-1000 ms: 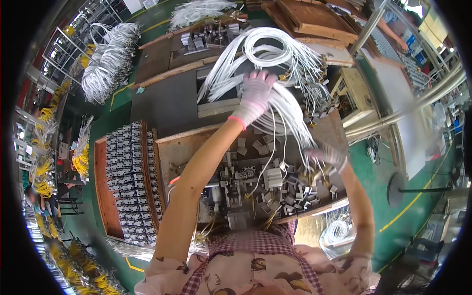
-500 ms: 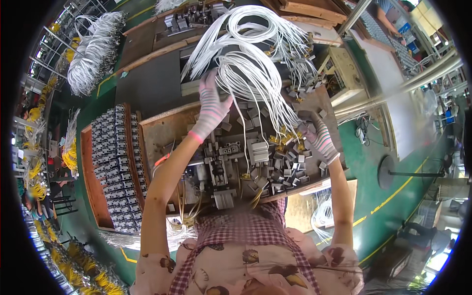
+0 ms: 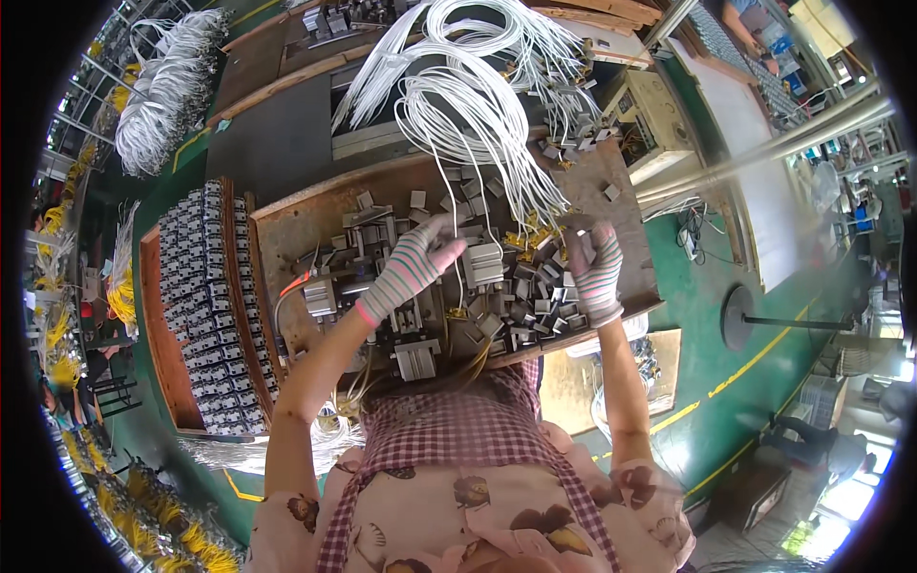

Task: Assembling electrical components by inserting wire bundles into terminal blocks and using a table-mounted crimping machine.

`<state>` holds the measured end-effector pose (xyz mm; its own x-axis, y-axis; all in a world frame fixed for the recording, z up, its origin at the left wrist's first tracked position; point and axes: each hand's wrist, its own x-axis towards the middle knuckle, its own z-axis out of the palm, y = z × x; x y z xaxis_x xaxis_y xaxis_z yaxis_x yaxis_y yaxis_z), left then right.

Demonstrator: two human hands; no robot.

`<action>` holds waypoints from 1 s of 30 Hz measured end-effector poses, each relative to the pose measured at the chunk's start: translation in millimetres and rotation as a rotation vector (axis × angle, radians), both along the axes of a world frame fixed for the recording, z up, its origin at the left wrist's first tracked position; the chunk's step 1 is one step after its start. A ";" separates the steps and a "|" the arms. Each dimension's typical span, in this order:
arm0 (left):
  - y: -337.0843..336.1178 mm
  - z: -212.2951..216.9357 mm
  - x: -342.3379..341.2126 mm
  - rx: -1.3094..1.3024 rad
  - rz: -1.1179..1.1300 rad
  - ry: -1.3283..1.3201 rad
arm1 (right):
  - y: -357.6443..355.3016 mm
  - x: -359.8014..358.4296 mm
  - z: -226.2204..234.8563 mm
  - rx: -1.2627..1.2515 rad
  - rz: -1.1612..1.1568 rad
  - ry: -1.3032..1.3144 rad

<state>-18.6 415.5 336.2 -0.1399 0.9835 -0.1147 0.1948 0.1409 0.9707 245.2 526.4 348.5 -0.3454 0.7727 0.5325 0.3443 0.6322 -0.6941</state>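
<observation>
A striped glove covers my left hand (image 3: 413, 270), which is over the middle of the wooden workbench tray. Its thumb and fingers curl around a single white cable (image 3: 445, 187) hanging from the coiled bundle (image 3: 468, 110). My right hand (image 3: 596, 275), gloved alike, has its fingers bent together by the yellow cable ends (image 3: 531, 235). A small pale piece shows at those fingertips, too small to name. Loose metal shells (image 3: 544, 296) lie between the hands. Below my left hand sits a metal fixture (image 3: 415, 359), partly covered by the arm.
A wooden tray (image 3: 151, 286) packed with rows of metal connectors stands at the left. More white cables (image 3: 158, 124) hang on a rack at the far left. A beige box (image 3: 651, 119) sits at the back right, with a round-based stand (image 3: 737, 318) on the green floor.
My left hand has come down and nearer from the coiled bundle to the single hanging cable. My right hand stays by the yellow ends, its fingers more curled. The whole view has shifted slightly.
</observation>
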 end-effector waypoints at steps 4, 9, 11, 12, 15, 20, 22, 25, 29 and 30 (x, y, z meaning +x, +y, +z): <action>8.2 11.9 -2.7 -0.140 -0.081 0.107 | -19.4 0.6 8.8 0.222 0.106 -0.180; 9.1 58.3 -7.9 -0.137 -0.025 -0.392 | -73.2 -18.3 32.5 -0.268 0.430 -0.057; 9.4 67.4 4.1 -0.092 0.006 -0.363 | -88.3 -39.1 35.0 -0.247 0.602 -0.052; 11.6 57.3 7.7 -0.056 0.040 -0.443 | -100.3 -47.6 41.2 -0.235 0.533 -0.184; 9.7 52.3 -3.4 -0.087 0.153 -0.466 | -119.3 -56.4 40.8 -0.351 0.494 -0.462; -36.7 62.1 -21.7 0.219 0.102 -0.300 | -78.0 -10.9 9.8 0.064 0.037 -0.492; -79.9 87.9 -42.0 0.271 0.181 -0.045 | -41.9 14.9 4.4 -0.025 -0.045 -0.578; -160.1 128.5 -98.0 0.321 0.500 0.497 | -45.8 12.0 22.1 -0.534 0.239 -0.118; -286.7 99.9 -220.7 0.136 1.007 0.609 | -48.1 1.2 31.7 -0.914 0.709 0.167; -319.2 83.1 -259.0 -0.044 1.131 0.382 | -53.8 -17.7 46.4 -0.757 0.635 -0.153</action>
<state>-277.6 96.3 419.3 -0.9563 0.2774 0.0919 0.2138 0.4498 0.8672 227.4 472.5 394.8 -0.8358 0.5382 -0.1083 0.2151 0.1395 -0.9666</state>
